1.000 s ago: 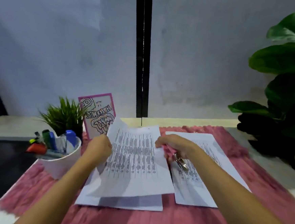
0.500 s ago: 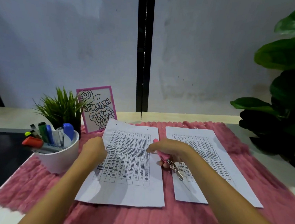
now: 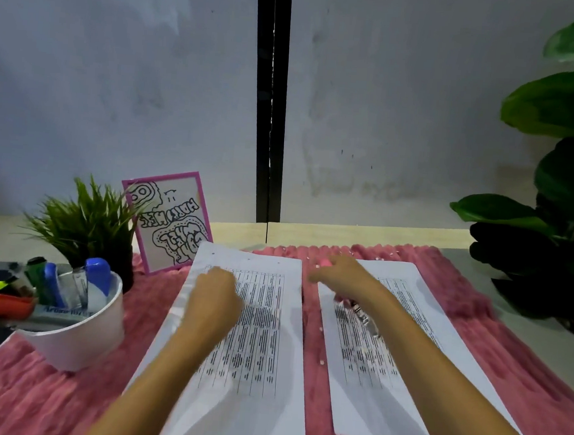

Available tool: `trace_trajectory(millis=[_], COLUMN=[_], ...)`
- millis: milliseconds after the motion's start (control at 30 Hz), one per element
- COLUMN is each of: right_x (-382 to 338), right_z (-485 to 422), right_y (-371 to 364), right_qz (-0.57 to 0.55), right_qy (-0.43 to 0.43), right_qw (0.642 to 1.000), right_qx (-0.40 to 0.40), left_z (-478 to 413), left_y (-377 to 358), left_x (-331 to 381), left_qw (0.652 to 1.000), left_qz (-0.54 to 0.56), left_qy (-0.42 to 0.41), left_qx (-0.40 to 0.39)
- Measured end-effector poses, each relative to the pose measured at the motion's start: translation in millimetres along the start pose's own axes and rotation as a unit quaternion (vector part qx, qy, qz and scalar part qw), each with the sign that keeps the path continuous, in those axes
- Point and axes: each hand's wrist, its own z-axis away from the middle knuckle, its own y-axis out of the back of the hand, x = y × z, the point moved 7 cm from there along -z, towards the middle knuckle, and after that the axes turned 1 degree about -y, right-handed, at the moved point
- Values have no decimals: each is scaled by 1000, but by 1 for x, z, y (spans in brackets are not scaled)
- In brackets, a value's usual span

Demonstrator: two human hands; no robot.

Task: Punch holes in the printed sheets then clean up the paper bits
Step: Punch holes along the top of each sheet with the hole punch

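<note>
Two printed sheets lie side by side on a pink fluffy mat (image 3: 494, 353). The left sheet (image 3: 259, 380) shows small punched holes along its far edge. My left hand (image 3: 216, 296) rests on its upper left part, fingers curled, holding nothing I can see. My right hand (image 3: 341, 278) is closed around a pink hole punch (image 3: 326, 263) with a metal end (image 3: 362, 314), at the far left corner of the right sheet (image 3: 379, 379). Small white paper bits (image 3: 322, 330) lie on the mat between the sheets and near its far edge.
A white cup of markers (image 3: 77, 331) stands at the left, with a small green plant (image 3: 86, 222) and a pink-framed drawing (image 3: 168, 221) behind it. A large leafy plant (image 3: 554, 204) fills the right side. A grey wall stands close behind the table.
The left sheet, lifted a second ago, now lies flat. My right hand has moved away from me with the punch, towards the far edge of the right sheet.
</note>
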Motion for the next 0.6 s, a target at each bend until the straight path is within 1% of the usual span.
trace_trajectory(millis=[67, 100, 167, 200, 267, 367, 400, 500, 600], right_x=[7, 12, 24, 31, 45, 66, 69, 65, 60], right_z=[-23, -35, -56, -65, -84, -111, -116, -114, -104], right_y=[26, 34, 39, 37, 34, 27, 26, 31, 36], right_qz=[62, 110, 189, 203, 219, 211, 203, 178, 159], right_qy=[-7, -19, -42, -49, -53, -33, -27, -3, 7], right_qw=[996, 990, 978, 976, 974, 977, 979, 982, 982], right_qx=[69, 87, 74, 58, 37, 3, 9, 58, 105], left_z=[1, 1, 3, 2, -2, -10, -14, -22, -25], left_y=[-19, -31, -56, -69, -88, -99, -102, -103, -102], left_x=[48, 72, 112, 124, 137, 138, 138, 140, 139], left_qw=[994, 987, 977, 975, 979, 985, 984, 973, 967], left_qz=[100, 140, 187, 197, 191, 167, 176, 227, 254], left_qy=[-35, -50, -67, -63, -44, -23, -19, -25, -24], left_qx=[-32, -53, -83, -83, -61, -34, -32, -20, 4])
